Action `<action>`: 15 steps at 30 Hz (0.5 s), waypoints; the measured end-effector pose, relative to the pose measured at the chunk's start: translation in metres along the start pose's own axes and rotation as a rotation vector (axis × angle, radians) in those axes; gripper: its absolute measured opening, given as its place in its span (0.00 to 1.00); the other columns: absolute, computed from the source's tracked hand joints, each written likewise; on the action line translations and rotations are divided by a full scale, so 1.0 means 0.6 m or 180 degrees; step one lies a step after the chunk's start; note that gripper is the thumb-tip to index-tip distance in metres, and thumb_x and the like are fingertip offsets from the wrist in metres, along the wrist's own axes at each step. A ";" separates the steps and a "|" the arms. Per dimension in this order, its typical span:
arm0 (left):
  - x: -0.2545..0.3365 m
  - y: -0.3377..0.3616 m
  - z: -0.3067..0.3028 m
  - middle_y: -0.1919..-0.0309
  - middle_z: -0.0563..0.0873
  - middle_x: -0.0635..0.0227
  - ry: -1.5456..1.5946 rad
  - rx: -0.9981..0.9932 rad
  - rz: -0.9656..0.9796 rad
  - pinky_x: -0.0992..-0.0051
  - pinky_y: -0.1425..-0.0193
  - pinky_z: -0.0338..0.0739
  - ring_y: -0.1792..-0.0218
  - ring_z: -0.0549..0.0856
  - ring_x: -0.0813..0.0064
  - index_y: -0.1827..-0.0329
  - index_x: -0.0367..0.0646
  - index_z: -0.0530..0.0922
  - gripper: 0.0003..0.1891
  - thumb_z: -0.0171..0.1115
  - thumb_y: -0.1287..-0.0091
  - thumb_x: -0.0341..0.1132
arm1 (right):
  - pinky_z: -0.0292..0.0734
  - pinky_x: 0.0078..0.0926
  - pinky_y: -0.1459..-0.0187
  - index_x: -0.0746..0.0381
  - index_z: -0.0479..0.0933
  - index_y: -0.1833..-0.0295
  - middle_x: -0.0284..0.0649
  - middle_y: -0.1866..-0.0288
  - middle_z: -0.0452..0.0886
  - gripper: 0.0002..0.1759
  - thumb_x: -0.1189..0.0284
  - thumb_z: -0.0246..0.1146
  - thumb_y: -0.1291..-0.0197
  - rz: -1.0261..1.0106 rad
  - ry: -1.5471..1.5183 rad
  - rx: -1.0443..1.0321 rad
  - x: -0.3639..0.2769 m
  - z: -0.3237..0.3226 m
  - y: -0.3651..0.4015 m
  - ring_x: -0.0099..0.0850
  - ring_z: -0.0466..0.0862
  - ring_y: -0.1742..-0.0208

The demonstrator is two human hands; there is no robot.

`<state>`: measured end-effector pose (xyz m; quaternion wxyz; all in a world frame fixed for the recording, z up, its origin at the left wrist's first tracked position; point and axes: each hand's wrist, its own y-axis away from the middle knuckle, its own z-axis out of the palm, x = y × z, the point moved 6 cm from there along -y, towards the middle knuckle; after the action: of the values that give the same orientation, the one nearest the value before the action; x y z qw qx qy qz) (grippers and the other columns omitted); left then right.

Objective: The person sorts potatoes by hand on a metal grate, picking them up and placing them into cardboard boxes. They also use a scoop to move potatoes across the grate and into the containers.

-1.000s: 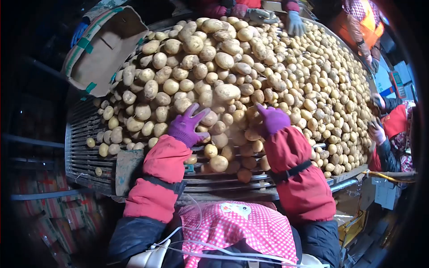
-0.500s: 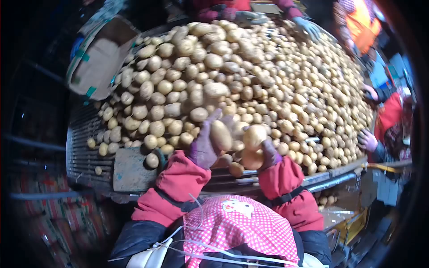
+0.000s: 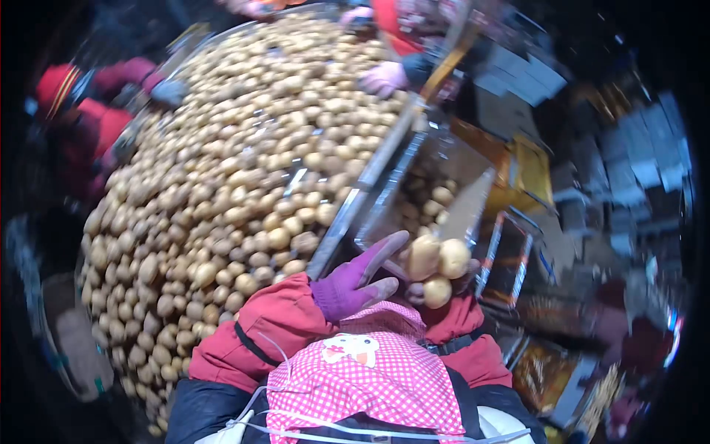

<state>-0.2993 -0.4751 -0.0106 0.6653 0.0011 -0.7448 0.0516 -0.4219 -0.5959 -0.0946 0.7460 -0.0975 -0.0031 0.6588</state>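
Observation:
My left hand [image 3: 353, 285], in a purple glove, is open, with its fingers stretched apart and nothing in them. It is beside the metal edge [image 3: 355, 203] of the sorting table. My right hand [image 3: 467, 275] holds a cluster of potatoes [image 3: 436, 291] near the front of my checked apron [image 3: 399, 370]. The potatoes hide most of that hand. Just beyond them stands a plastic-lined box [image 3: 473, 203] with potatoes [image 3: 429, 207] inside.
A large heap of potatoes [image 3: 222, 177] covers the table on my left. Co-workers' gloved hands [image 3: 384, 79] reach over its far side, and another person in red [image 3: 96, 126] is at the left. Yellow packaging [image 3: 529, 174] and cartons [image 3: 518, 78] lie to the right.
My view has turned right, from the heap towards the box beside the table. My left hand, which held a potato, is now open. My right hand has moved over near the box with several potatoes.

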 end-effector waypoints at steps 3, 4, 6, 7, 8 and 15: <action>-0.005 -0.061 0.045 0.23 0.58 0.54 0.1027 -0.0231 -0.0451 0.67 0.21 0.55 0.22 0.59 0.66 0.18 0.38 0.45 0.37 0.53 0.25 0.33 | 0.82 0.45 0.57 0.52 0.63 0.27 0.49 0.29 0.69 0.53 0.34 0.69 0.52 -0.0876 0.0267 0.0545 -0.116 0.021 0.123 0.46 0.81 0.47; -0.007 -0.076 0.055 0.23 0.59 0.54 0.1232 -0.0229 -0.0527 0.67 0.20 0.54 0.22 0.59 0.65 0.18 0.38 0.45 0.37 0.53 0.25 0.33 | 0.82 0.42 0.58 0.50 0.63 0.26 0.47 0.29 0.70 0.52 0.34 0.68 0.52 -0.1259 0.0227 0.0889 -0.147 0.017 0.163 0.45 0.81 0.47; -0.018 -0.091 0.050 0.23 0.59 0.55 0.1142 -0.0059 -0.0483 0.67 0.21 0.56 0.22 0.59 0.65 0.18 0.38 0.45 0.36 0.52 0.25 0.32 | 0.84 0.35 0.63 0.51 0.65 0.28 0.46 0.33 0.74 0.47 0.36 0.65 0.47 -0.1973 -0.0267 0.2197 -0.197 -0.002 0.230 0.42 0.82 0.47; -0.022 -0.090 0.044 0.23 0.59 0.55 0.1102 0.0064 -0.0470 0.67 0.22 0.56 0.23 0.60 0.66 0.18 0.38 0.45 0.36 0.51 0.25 0.32 | 0.86 0.33 0.64 0.52 0.68 0.30 0.46 0.34 0.75 0.40 0.39 0.62 0.42 -0.2667 -0.0049 0.2804 -0.225 -0.064 0.287 0.42 0.82 0.44; -0.029 -0.084 0.039 0.21 0.58 0.56 0.1370 0.0194 -0.0633 0.66 0.19 0.47 0.20 0.55 0.67 0.18 0.38 0.46 0.38 0.53 0.26 0.38 | 0.87 0.35 0.62 0.53 0.70 0.31 0.47 0.35 0.75 0.38 0.40 0.60 0.40 -0.2854 -0.0255 0.2998 -0.250 -0.124 0.330 0.44 0.82 0.43; -0.096 0.138 -0.113 0.29 0.72 0.57 0.0843 0.2416 -0.0878 0.66 0.23 0.59 0.27 0.69 0.67 0.23 0.37 0.60 0.31 0.57 0.28 0.33 | 0.86 0.31 0.56 0.67 0.70 0.33 0.49 0.37 0.78 0.34 0.48 0.52 0.28 -0.1323 0.0517 0.2805 -0.212 -0.216 0.108 0.36 0.82 0.45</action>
<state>-0.2315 -0.3911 -0.0664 0.7084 0.3389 -0.5739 0.2323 -0.4850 -0.7323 -0.2155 0.8297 0.1789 0.3145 0.4251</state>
